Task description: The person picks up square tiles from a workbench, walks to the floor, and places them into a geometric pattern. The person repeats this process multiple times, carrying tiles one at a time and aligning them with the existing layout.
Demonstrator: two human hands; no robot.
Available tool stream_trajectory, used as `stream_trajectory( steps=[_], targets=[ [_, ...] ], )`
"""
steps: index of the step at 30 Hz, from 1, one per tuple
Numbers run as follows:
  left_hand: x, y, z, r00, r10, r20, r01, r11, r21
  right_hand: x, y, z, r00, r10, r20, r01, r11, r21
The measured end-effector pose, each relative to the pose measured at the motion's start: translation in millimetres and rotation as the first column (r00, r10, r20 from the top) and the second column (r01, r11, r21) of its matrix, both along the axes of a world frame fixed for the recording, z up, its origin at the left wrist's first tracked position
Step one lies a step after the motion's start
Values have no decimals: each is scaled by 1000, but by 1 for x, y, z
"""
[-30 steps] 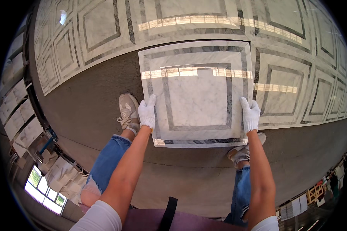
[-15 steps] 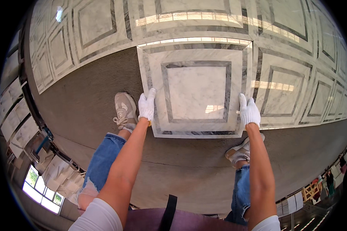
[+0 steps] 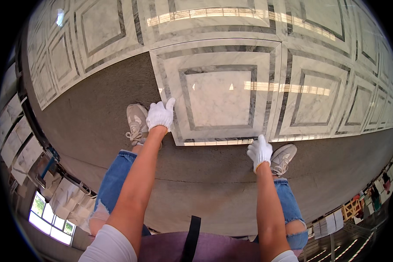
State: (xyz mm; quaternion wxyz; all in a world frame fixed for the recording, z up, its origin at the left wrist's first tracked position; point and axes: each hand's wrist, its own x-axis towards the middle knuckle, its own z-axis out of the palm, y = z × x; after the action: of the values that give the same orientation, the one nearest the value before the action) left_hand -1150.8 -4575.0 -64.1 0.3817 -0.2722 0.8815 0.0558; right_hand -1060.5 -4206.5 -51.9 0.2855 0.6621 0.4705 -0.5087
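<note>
A square white marble tile (image 3: 218, 98) with grey inlaid frames lies between my hands, close up against the tiles behind it and to its right. My left hand (image 3: 160, 114), in a white knitted glove, grips its left edge, thumb on the top face. At the near edge, close to the right corner, my gloved right hand (image 3: 260, 152) has its thumb on the rim and its fingers curled below. The undersides of the fingers are hidden.
Matching tiles (image 3: 316, 91) run along the back and right. Grey concrete floor (image 3: 105, 100) shows at left and in front. My shoes (image 3: 136, 120) stand either side. Stacked slabs (image 3: 19, 135) line the far left; a wooden frame (image 3: 353, 208) and people are at far right.
My right hand has moved from the tile's right edge to its near edge. The tile now lies flatter, nearly level with its neighbours. My left hand stays on the left edge.
</note>
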Motion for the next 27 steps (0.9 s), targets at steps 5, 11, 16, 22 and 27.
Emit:
stream_trajectory(
  steps=[5,11,16,22,27],
  targets=[
    [7,-13,4,998,-31,-55,31,1000,-1,22,-56,12,965,-171,197,222,934,-278],
    [-45,24,28,888,117,-444,-108,993,47,23,-58,-18,919,-332,211,384,876,-293],
    [-27,-9,5,876,413,-250,-364,905,220,25,-62,-14,962,-206,181,257,908,-330],
    [-11,-13,-20,781,510,-360,-421,856,300,27,-57,-10,954,-258,155,298,882,-365],
    [-18,-8,-28,655,642,-398,-528,766,367,21,-59,-11,953,-267,146,300,901,-312]
  ],
)
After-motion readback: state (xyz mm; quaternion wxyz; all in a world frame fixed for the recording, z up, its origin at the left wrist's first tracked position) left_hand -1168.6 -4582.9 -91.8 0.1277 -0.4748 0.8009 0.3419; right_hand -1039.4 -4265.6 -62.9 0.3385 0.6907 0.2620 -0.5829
